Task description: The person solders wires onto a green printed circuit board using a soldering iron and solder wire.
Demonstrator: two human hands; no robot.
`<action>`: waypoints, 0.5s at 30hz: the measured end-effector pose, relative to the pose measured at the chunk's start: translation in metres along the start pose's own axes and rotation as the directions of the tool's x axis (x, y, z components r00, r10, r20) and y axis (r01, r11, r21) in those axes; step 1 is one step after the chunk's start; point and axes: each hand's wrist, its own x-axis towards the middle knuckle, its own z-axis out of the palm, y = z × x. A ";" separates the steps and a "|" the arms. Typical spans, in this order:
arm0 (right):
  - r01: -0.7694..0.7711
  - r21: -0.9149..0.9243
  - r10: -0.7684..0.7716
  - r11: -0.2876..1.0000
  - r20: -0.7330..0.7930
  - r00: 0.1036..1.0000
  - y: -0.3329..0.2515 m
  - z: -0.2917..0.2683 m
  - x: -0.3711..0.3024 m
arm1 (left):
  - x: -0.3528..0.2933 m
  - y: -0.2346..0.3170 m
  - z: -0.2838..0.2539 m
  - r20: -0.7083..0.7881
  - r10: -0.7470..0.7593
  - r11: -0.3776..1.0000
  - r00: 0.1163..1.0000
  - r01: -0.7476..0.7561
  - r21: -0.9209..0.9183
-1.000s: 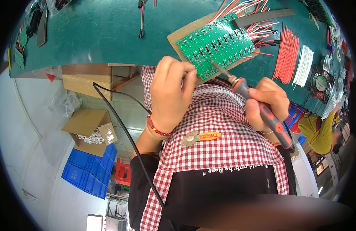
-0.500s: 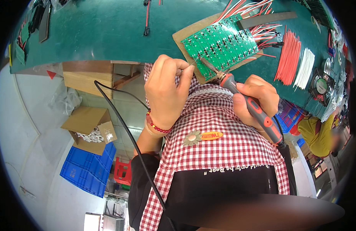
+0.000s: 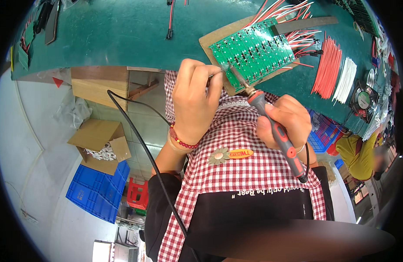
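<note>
My right hand (image 3: 288, 120) is closed around the grey and red handle of a soldering iron (image 3: 281, 136). The iron slants up and left, its tip at the near left part of a green circuit board panel (image 3: 254, 54). Beside that tip, my left hand (image 3: 196, 96) pinches a thin silvery strand, apparently solder wire (image 3: 223, 69), between thumb and forefinger. The panel lies tilted on brown cardboard (image 3: 206, 41), with small dark parts in rows. Red and white wires (image 3: 302, 39) stick out along its far and right sides, under a dark grey bar (image 3: 306, 25).
Right of the panel lie bundles of red wires (image 3: 327, 65) and white wires (image 3: 344, 81), then a small fan (image 3: 364, 99). A black cable (image 3: 140, 144) hangs left of my arm. Boxes (image 3: 97, 131) and blue crates (image 3: 97, 190) stand lower left; another person (image 3: 356, 153) is at right.
The soldering iron's back end has swung left and down, so it stands steeper in the picture. My left hand has shifted slightly right, staying near the tip.
</note>
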 end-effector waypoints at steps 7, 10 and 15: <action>-0.007 0.060 0.011 0.998 -0.073 0.997 0.005 -0.010 0.003 | -0.009 0.002 -0.010 0.048 -0.107 0.991 0.993 0.111 -0.075; -0.005 0.059 0.009 0.998 -0.069 0.998 0.005 -0.008 0.004 | -0.007 0.001 -0.009 0.053 -0.090 0.993 0.995 0.093 -0.075; -0.019 0.079 0.025 0.997 -0.067 0.997 0.006 -0.007 0.002 | -0.009 0.002 -0.005 0.064 -0.079 0.995 0.995 0.082 -0.052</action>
